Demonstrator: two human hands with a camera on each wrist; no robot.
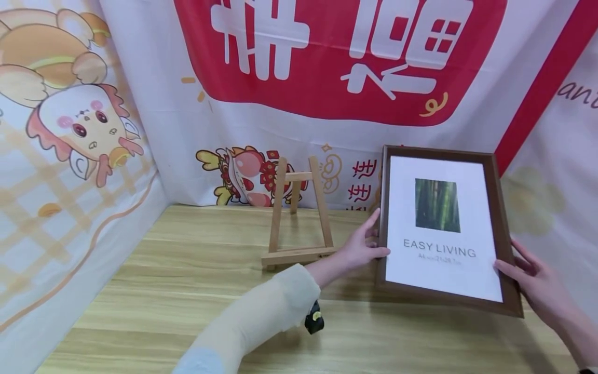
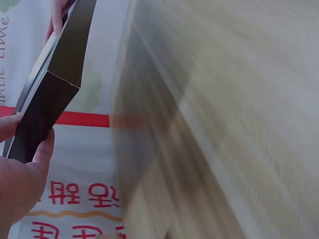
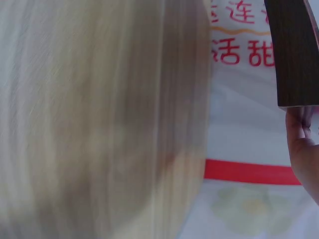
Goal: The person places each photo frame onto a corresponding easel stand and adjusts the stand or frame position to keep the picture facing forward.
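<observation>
A brown picture frame (image 1: 441, 280) with a white "EASY LIVING" insert is held above the right side of the table, tilted back. My left hand (image 1: 366, 244) grips its left edge, thumb on the front and fingers at the side. On the opposite edge my right hand (image 1: 537, 278) holds it the same way, thumb in front. In the left wrist view the frame's dark edge (image 2: 37, 114) lies between thumb and fingers. The right wrist view shows the frame's underside corner (image 3: 294, 59) above the right fingers. A small wooden easel (image 1: 299, 254) stands left of the frame.
The wood-grain table (image 1: 187, 291) is backed by a printed cloth (image 1: 168, 130) with a red panel. A cartoon-patterned cloth (image 1: 60, 208) hangs at the left. A black wrist device (image 1: 314, 319) shows beneath the left sleeve.
</observation>
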